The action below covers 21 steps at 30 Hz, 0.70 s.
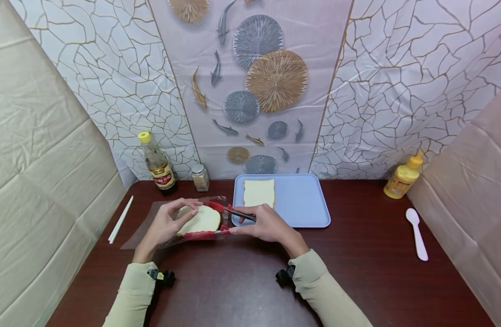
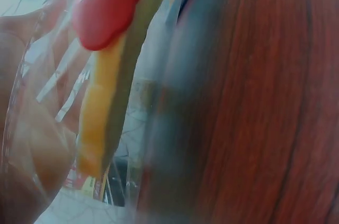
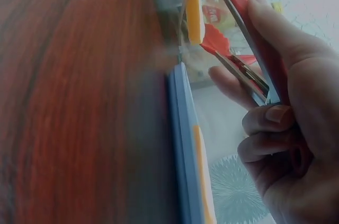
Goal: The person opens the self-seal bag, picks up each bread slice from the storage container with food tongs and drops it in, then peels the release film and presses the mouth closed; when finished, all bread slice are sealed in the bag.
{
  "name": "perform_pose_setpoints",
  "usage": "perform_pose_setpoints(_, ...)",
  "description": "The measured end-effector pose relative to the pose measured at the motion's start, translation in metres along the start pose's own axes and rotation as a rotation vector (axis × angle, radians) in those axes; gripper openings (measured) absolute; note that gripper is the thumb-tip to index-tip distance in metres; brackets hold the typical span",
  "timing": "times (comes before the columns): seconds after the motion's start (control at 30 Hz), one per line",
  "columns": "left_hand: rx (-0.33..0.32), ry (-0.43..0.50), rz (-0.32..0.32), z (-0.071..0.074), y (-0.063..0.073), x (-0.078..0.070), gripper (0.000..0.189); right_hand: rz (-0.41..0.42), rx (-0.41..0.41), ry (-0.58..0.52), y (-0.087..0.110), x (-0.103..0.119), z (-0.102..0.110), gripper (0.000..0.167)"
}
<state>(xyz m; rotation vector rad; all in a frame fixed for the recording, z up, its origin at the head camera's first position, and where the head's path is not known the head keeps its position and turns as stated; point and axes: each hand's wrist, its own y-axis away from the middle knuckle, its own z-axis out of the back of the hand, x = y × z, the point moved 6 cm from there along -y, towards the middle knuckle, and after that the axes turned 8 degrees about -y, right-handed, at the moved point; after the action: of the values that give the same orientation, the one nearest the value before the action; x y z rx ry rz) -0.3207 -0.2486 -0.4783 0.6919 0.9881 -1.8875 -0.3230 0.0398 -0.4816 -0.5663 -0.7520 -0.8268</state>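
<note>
My right hand grips a pair of tongs with red tips and metal arms, its fingers curled round the handle. The tips reach left into a clear plastic bag and lie along both edges of a bread slice. My left hand pinches the bag's film above that slice, fingers and thumb bent over it. In the left wrist view, one scalloped red tip presses along the slice's crust, with film in front of the hand. The tongs' far arm is partly hidden.
Just right of the bag stands a blue tray bearing another bread slice. Behind are a sauce bottle and a small jar. Chopsticks lie far left; a yellow squeeze bottle and white spoon are right.
</note>
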Motion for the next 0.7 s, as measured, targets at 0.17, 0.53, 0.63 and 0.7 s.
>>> perform_pose_setpoints(0.17, 0.023, -0.011, -0.038, -0.005, -0.002, -0.005, 0.014, 0.004, 0.006, -0.003, -0.002, 0.001, -0.006, 0.068)
perform_pose_setpoints(0.53, -0.004, -0.089, -0.106, -0.004, -0.002, -0.008, 0.012, 0.028, -0.088, 0.126, -0.005, 0.011, -0.023, 0.073)
perform_pose_setpoints(0.63, -0.008, -0.073, -0.090, -0.002, -0.001, -0.006, 0.013, 0.041, -0.109, 0.155, -0.006, 0.016, -0.026, 0.074)
perform_pose_setpoints(0.7, -0.012, -0.064, -0.075, -0.001, -0.002, -0.005, 0.014, 0.044, -0.131, 0.166, -0.005, 0.018, -0.026, 0.072)
